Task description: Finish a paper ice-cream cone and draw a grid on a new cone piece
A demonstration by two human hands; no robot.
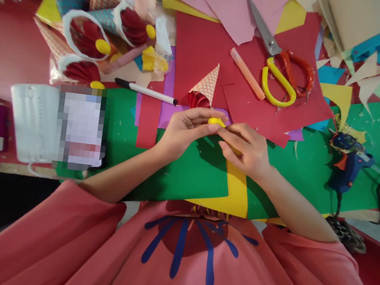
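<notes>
My left hand (183,131) pinches a small, crinkled yellow piece (217,122) between thumb and fingertips; its material is hard to make out. The fingertips of my right hand (249,150) meet it from the other side, fingers bent together. Something yellow shows beneath the right fingers, and I cannot tell whether it is held. Just beyond my hands lies a small paper cone (207,84) with an orange lattice pattern and pleated red paper at its wide end. Under both hands is green paper (186,174), with a yellow sheet (237,190) showing at its edge.
Scissors (273,51) with red and yellow handles lie beside a peach-coloured stick (247,73) on red paper. A black-and-white marker (147,92) is to the left. Several finished paper cones (85,32) crowd the back left. A blue glue gun (348,166) rests at right, its cord trailing.
</notes>
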